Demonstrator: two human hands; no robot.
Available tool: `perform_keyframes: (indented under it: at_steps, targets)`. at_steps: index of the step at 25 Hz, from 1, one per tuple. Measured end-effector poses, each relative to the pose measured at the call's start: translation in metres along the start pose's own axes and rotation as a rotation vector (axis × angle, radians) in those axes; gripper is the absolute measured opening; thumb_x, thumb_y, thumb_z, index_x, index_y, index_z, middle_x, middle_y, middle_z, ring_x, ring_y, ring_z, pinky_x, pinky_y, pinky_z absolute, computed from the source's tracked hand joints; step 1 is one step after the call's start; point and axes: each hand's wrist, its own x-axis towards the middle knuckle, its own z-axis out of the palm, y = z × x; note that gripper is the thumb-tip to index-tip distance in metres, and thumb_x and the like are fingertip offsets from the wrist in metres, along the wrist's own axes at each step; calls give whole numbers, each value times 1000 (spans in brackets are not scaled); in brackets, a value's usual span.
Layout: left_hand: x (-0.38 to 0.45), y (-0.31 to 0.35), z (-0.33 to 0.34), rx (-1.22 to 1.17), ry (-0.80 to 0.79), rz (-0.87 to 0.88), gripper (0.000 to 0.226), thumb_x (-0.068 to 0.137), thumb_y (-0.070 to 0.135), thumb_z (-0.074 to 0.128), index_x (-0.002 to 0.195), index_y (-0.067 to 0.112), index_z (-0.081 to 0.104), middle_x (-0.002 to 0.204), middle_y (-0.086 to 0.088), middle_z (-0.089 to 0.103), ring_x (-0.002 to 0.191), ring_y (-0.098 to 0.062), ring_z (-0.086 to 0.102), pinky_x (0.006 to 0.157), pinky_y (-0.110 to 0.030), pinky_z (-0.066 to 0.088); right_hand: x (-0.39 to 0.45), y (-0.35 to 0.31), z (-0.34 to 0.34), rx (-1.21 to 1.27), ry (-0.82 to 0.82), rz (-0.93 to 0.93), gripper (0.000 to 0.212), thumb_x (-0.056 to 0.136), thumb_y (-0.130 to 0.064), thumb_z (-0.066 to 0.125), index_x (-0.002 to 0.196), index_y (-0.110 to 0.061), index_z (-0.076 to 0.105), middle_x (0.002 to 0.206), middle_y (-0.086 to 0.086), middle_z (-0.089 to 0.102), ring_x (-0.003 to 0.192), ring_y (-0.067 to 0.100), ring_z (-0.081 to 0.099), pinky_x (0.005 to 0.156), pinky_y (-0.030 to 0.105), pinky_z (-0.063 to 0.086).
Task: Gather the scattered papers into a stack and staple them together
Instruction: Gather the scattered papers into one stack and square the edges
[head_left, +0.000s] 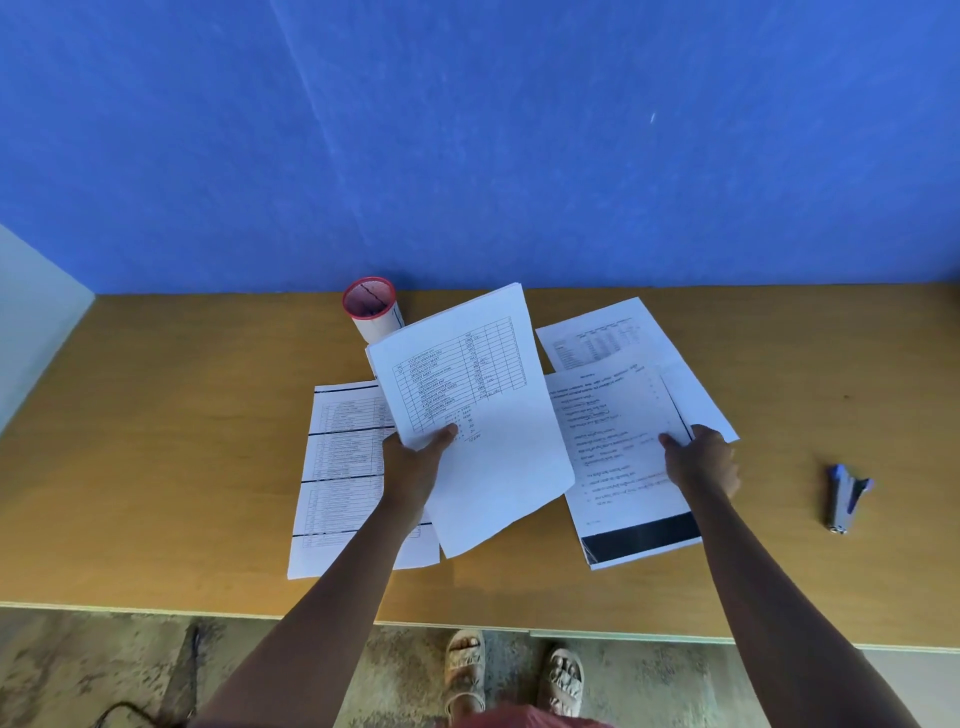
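My left hand (415, 462) grips a thin bunch of printed sheets (467, 415) by its left edge and holds it tilted up above the wooden table (156, 441). Under it lies a table-printed sheet (343, 483), flat on the table. My right hand (701, 460) pinches the right edge of a text sheet with a black band (618, 457), which lies on the table. Another sheet (602, 332) lies behind it, partly covered. A blue and grey stapler (847, 499) lies on the table to the right, away from both hands.
A white cup with a red rim (371, 309) stands behind the raised sheets, close to the blue wall (467, 130). The table's front edge (260, 612) runs below the papers. My sandalled feet (514, 673) stand on the floor beneath.
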Motion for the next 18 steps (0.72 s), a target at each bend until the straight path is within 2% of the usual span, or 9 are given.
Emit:
perform_keyframes:
  at_steps: [5, 9, 11, 13, 15, 18]
  targets:
    - [5, 4, 11, 0, 13, -18, 29, 79, 5, 79, 101, 20, 66, 97, 5, 72, 86, -11, 69, 65, -24, 53, 44, -26, -6, 92, -30, -155, 37, 91, -35, 63, 115, -6, 62, 115, 22, 67, 109, 41, 62, 96, 48, 48]
    - [12, 4, 16, 11, 46, -42, 41, 77, 10, 82, 114, 9, 67, 105, -1, 73, 95, -20, 69, 74, -30, 57, 78, -42, -7, 160, -92, -230, 33, 92, -22, 66, 117, -1, 61, 113, 24, 68, 102, 40, 65, 79, 37, 52]
    - [15, 4, 19, 18, 51, -36, 44, 76, 11, 83, 117, 9, 66, 110, -5, 73, 98, -22, 70, 77, -33, 58, 94, -45, -2, 60, -81, -266, 38, 92, -23, 66, 121, -1, 60, 121, 24, 64, 110, 41, 61, 89, 43, 52]
    - [17, 5, 21, 12, 59, -31, 43, 76, 11, 83, 116, 10, 66, 111, -5, 73, 98, -22, 69, 78, -34, 58, 105, -48, 0, -78, -75, -255, 49, 92, -28, 65, 133, -3, 55, 134, 24, 51, 124, 42, 48, 101, 48, 43]
    - [17, 4, 21, -6, 64, -31, 37, 76, 9, 83, 110, 14, 67, 106, -3, 73, 96, -21, 70, 78, -34, 58, 110, -48, -1, -146, -96, -219, 60, 91, -35, 67, 140, -6, 50, 141, 21, 40, 130, 42, 39, 107, 51, 36]
    - [17, 3, 20, -23, 82, -25, 36, 77, 8, 82, 107, 20, 65, 105, -1, 73, 94, -19, 70, 75, -33, 58, 113, -48, -2, -145, -181, -187, 84, 73, -52, 81, 139, -10, 50, 142, 16, 33, 134, 42, 34, 109, 60, 31]
